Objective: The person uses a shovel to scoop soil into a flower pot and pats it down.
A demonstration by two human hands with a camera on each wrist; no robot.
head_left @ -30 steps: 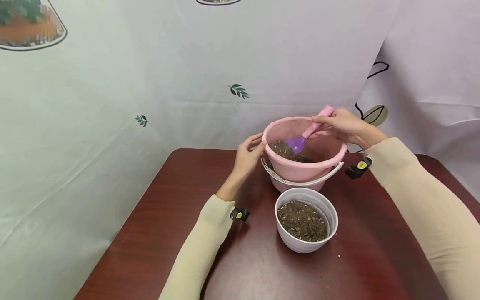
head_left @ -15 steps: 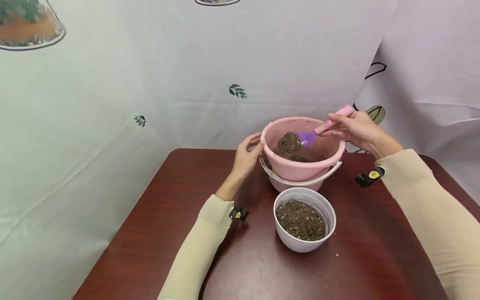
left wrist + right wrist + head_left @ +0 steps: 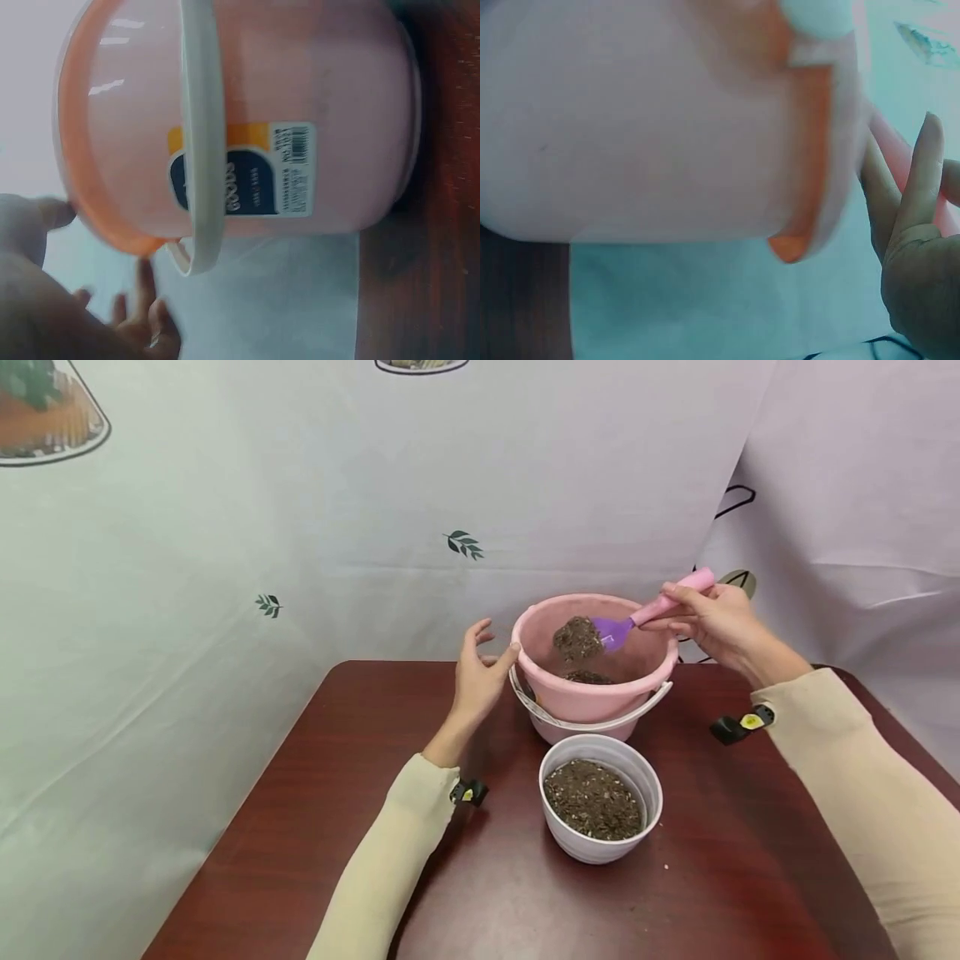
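My right hand [image 3: 723, 622] pinches the pink handle of a small garden trowel [image 3: 613, 633] above the pink bucket [image 3: 600, 700]. Dark soil [image 3: 577, 637] is heaped on its purple blade, inside the bucket's mouth, and more soil lies lower in the bucket. At the bucket's left rim is my left hand [image 3: 477, 681], fingers spread and lifted off, thumb at the rim; whether the thumb still touches cannot be told. In front stands a white pot [image 3: 592, 850] with soil in it. The right wrist view shows fingers [image 3: 922, 176] along the pink handle, with the blade hidden.
A white bail handle [image 3: 202, 150] hangs across the bucket's front, near a printed label [image 3: 292, 169]. The dark red table [image 3: 337, 760] extends left and forward. A printed cloth [image 3: 375, 527] hangs behind the table. Small white specks lie right of the pot.
The trowel has risen and shifted right within the bucket's mouth, its load of soil now in plain view. My left hand's fingers have come off the rim and spread leftward.
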